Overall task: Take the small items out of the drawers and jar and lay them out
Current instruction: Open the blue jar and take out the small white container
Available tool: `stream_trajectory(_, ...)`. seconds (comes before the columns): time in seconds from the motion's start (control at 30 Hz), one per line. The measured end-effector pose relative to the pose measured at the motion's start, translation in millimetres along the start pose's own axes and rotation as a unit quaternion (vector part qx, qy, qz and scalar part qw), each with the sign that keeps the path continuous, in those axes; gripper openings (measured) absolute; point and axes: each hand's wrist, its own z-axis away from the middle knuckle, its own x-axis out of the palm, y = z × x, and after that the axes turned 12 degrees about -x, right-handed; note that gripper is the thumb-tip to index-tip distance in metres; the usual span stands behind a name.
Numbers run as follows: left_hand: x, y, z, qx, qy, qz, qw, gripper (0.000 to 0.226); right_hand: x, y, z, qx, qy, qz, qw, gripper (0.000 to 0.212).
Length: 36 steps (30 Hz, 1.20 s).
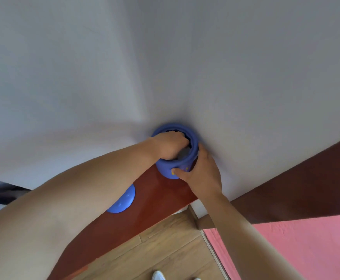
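Note:
A blue round jar (193, 138) stands in the far corner of a reddish-brown wooden top (145, 207), against the white walls. Its mouth is open. My left hand (169, 144) reaches down into the jar, fingers hidden inside, so I cannot see whether they hold anything. My right hand (199, 172) grips the jar's right side, thumb across the front over a yellow mark. The jar's blue lid (124, 201) lies on the wooden top nearer to me, partly hidden under my left forearm.
White walls meet in a corner just behind the jar. A dark brown panel (296, 188) runs along the right. Below are a wood-plank floor (165, 249), a pink mat (296, 249) at the right, and white shoe tips (158, 275) at the bottom edge.

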Motion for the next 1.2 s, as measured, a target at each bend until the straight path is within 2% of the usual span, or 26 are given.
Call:
stream_trajectory(0.13,8,5,-8,-0.014,-0.051,-0.021,0.998,0.023,0,1,1,0.000,-0.001,0.004,1.000,0.093)
stream_trajectory(0.3,4,3,-5,0.006,0.012,-0.018,1.000,0.012,0,1,2,0.003,-0.003,0.014,1.000,0.096)
stream_trajectory(0.37,2,7,-4,-0.017,-0.029,0.012,0.999,0.012,1,1,2,0.004,0.000,0.022,1.000,0.095)
stream_trajectory(0.47,3,10,-9,-0.066,-0.108,0.088,0.988,0.034,0,0,2,0.005,0.001,0.044,0.999,0.097)
stream_trajectory(0.57,1,7,-10,-0.042,-0.105,0.055,0.992,0.036,-1,0,1,0.004,-0.003,0.057,0.998,0.099)
stream_trajectory(0.63,-2,6,-5,-0.039,-0.114,0.053,0.991,0.026,-1,-1,1,0.003,-0.002,0.074,0.997,0.098)
stream_trajectory(0.7,-4,0,-5,-0.030,-0.064,0.022,0.997,0.009,0,-2,1,-0.002,-0.001,0.098,0.995,0.098)
stream_trajectory(0.77,-7,-6,-3,-0.003,-0.025,-0.022,0.999,0.023,0,-1,0,0.000,-0.002,0.110,0.994,0.100)
stream_trajectory(0.83,-10,-9,-1,-0.013,-0.037,-0.001,0.999,0.034,1,0,0,0.003,-0.006,0.113,0.994,0.101)
stream_trajectory(0.9,-12,-8,0,-0.024,-0.044,-0.004,0.999,0.031,1,0,-1,0.000,-0.011,0.113,0.994,0.101)
stream_trajectory(1.0,-15,-6,3,-0.040,-0.100,-0.016,0.994,0.014,1,-1,-1,-0.007,-0.011,0.104,0.994,0.098)
stream_trajectory(1.2,-35,-9,14,-0.036,-0.066,-0.021,0.997,0.026,-1,-3,-3,-0.019,-0.009,0.106,0.994,0.091)
